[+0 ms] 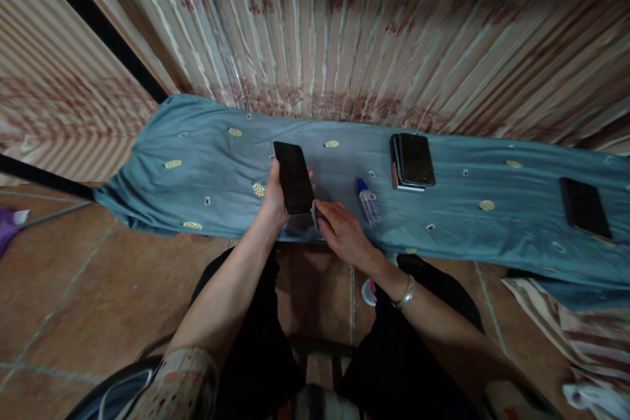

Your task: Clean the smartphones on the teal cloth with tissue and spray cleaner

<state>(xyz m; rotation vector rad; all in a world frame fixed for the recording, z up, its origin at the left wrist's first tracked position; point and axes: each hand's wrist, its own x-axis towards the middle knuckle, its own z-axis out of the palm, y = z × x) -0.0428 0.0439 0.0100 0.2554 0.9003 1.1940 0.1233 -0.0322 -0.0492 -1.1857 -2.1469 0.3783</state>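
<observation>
A black smartphone [294, 178] rests in my left hand [275, 195], its dark screen facing up. My left fingers wrap round its sides, a fingertip showing at the right edge. Close to the phone's lower right corner, my right hand [343, 231] pinches a small grey cloth [315, 215]. The cloth is at the phone's edge; most of it is hidden by my fingers. To the right of my right hand lies a clear bottle [370, 203] with a blue cap, on its side on the blue-green cloth cover.
A stack of phones [414, 159] sits right of the bottle, and another dark phone [585, 208] lies farther right. The patterned cover [344, 134] drapes a long narrow surface. Behind it hangs a striped curtain [319, 33]. Black bars [98, 20] stand at the left.
</observation>
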